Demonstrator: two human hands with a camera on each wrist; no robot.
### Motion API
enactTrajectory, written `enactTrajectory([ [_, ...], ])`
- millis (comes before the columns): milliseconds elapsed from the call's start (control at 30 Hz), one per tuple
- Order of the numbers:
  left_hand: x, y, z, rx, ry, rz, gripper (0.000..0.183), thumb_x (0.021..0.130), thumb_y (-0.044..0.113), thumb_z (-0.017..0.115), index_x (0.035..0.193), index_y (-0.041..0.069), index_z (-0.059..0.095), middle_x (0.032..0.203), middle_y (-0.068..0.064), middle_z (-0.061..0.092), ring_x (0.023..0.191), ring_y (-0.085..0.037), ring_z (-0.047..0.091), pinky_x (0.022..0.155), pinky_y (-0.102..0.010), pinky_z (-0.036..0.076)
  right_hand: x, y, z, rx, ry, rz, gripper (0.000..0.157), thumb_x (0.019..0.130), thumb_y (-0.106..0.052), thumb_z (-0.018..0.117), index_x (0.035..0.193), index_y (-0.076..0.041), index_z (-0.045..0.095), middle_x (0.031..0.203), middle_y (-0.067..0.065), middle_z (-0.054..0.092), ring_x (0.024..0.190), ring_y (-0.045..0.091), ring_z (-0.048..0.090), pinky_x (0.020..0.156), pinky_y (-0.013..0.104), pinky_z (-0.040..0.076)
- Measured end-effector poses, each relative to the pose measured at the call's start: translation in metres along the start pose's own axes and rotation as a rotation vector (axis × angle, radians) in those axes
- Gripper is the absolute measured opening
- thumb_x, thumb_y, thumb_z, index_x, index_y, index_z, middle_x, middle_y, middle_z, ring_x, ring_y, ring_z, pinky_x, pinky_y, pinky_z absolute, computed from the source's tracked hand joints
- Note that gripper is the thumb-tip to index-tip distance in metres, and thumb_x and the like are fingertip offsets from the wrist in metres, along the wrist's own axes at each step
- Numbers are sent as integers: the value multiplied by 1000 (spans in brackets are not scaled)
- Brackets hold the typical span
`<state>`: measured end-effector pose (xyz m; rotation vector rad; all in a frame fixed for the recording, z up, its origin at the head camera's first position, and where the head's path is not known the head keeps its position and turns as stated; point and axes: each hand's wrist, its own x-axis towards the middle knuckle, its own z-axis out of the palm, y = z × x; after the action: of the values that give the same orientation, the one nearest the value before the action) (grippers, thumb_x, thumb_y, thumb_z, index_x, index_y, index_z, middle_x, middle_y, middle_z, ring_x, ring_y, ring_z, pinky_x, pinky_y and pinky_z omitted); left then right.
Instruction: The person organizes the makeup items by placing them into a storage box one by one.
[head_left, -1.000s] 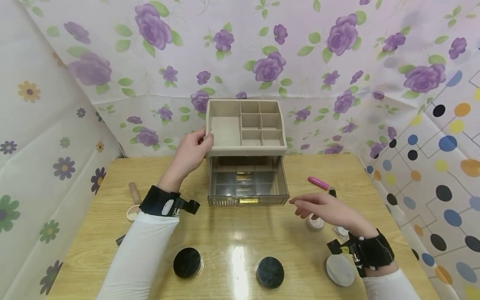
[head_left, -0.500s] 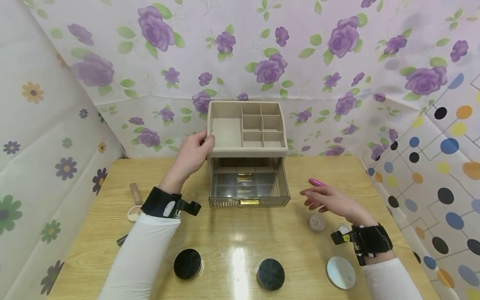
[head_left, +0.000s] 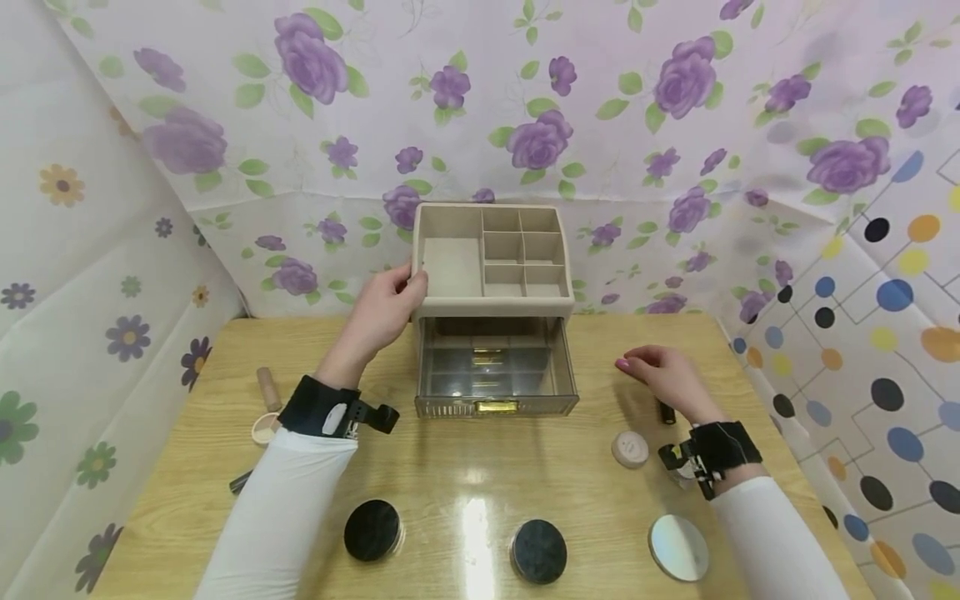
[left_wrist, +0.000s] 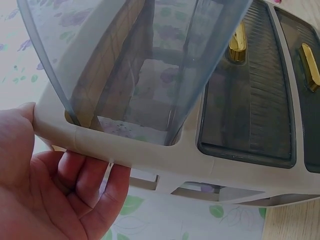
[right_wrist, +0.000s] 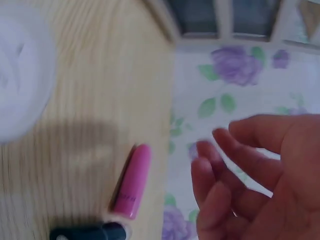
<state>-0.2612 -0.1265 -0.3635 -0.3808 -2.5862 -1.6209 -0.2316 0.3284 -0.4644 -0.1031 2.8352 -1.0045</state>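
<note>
My left hand grips the left upper rim of a beige cosmetics organizer; in the left wrist view its fingers curl under the side. The organizer's clear grey drawer, with a gold handle, is pulled out and looks vacant. My right hand hovers over a pink tube, mostly hidden beneath it in the head view. In the right wrist view the pink tube lies on the table, apart from loosely bent fingers that hold nothing.
Two black-lidded jars stand at the front. A silver disc, a small pink pot and a black tube lie at right. At left are a beige tube and a round compact.
My right hand has moved away from the drawer, to the right and back, over the pink tube. The left hand stays on the organizer.
</note>
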Motion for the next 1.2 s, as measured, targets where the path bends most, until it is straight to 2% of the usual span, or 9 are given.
enactTrajectory([
  [133, -1, 0, 1, -3, 10, -4, 50, 103, 43, 45, 141, 12, 55, 76, -13, 49, 62, -24, 43, 52, -33, 38, 12, 6, 1, -197, 44, 4, 45, 103, -42, 53, 126, -5, 64, 119, 20, 65, 106, 37, 58, 91, 57, 46],
  [267, 0, -1, 1, -1, 5, -3, 50, 103, 44, 45, 140, 12, 56, 85, -12, 54, 69, -24, 45, 56, -33, 40, 20, 9, 3, -340, 35, 2, 54, 99, -49, 55, 124, -3, 66, 119, 22, 65, 108, 41, 58, 92, 59, 46],
  [367, 0, -2, 1, 1, 3, 1, 49, 103, 43, 45, 137, 11, 58, 86, -13, 55, 70, -24, 46, 57, -34, 40, 27, 10, 6, -446, 17, -3, 50, 99, -45, 57, 122, -1, 67, 119, 23, 66, 107, 43, 58, 91, 60, 47],
  [500, 0, -1, 0, -5, 11, -3, 46, 103, 42, 46, 133, 10, 61, 77, -15, 48, 64, -26, 43, 54, -34, 38, 35, 12, 10, -542, 15, 0, 40, 100, -38, 60, 117, -3, 70, 111, 23, 68, 99, 43, 61, 83, 59, 50],
  [733, 0, 1, -1, 3, -9, -17, 51, 103, 43, 45, 141, 11, 54, 100, -13, 61, 80, -25, 51, 63, -35, 44, 43, 19, 20, -566, 37, 3, 27, 96, -32, 66, 109, -10, 74, 103, 20, 70, 89, 41, 63, 69, 56, 53],
  [900, -1, 1, 0, 2, -6, -15, 50, 103, 43, 45, 141, 11, 55, 99, -14, 61, 79, -26, 51, 62, -35, 43, 46, 22, 27, -564, 54, -18, 20, 93, -26, 69, 105, -11, 74, 101, 18, 70, 88, 40, 63, 69, 56, 54],
  [1200, 0, 0, 0, -6, -13, -25, 52, 103, 43, 44, 143, 12, 52, 111, -13, 63, 85, -26, 54, 65, -36, 45, 48, 20, 30, -557, 51, -10, 20, 94, -28, 69, 102, -10, 74, 96, 16, 71, 77, 32, 63, 65, 51, 54],
])
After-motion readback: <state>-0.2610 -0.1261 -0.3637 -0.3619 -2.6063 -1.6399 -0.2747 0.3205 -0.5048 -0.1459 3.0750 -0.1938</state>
